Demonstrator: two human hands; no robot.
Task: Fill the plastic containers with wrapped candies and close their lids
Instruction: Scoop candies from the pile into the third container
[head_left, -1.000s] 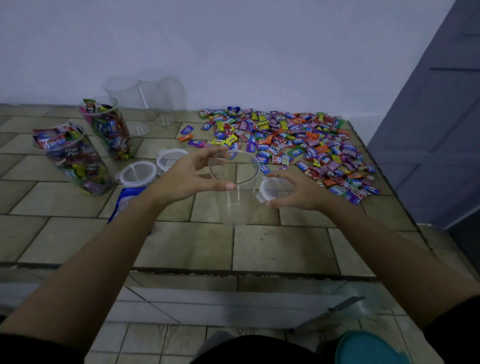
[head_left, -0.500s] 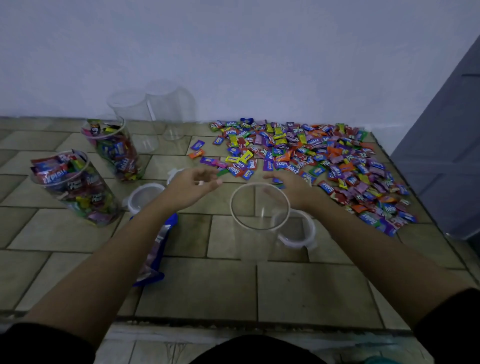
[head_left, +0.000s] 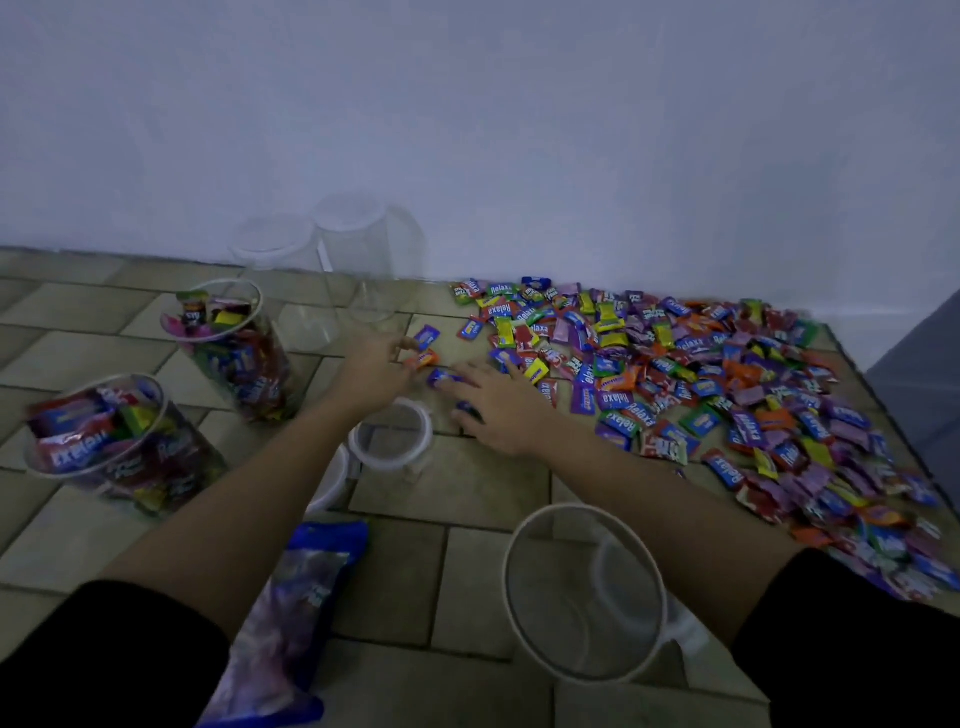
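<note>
left hand (head_left: 371, 366) touches a small orange wrapped candy (head_left: 422, 358), grip unclear, right hand (head_left: 501, 408) lies flat, fingers spread, at the left edge of the colourful wrapped-candy pile (head_left: 701, 384), empty clear plastic container (head_left: 582, 505) standing nearest.

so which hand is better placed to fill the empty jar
Right, probably: the right hand rests at the edge of the candy pile, its forearm beside the empty jar; the left hand is farther from it.

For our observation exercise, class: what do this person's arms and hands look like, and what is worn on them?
A black left sleeve and black right sleeve stop well short of the wrists; the forearms are bare. The left hand and right hand wear no gloves, and no watch or bracelet shows at either wrist.
</note>
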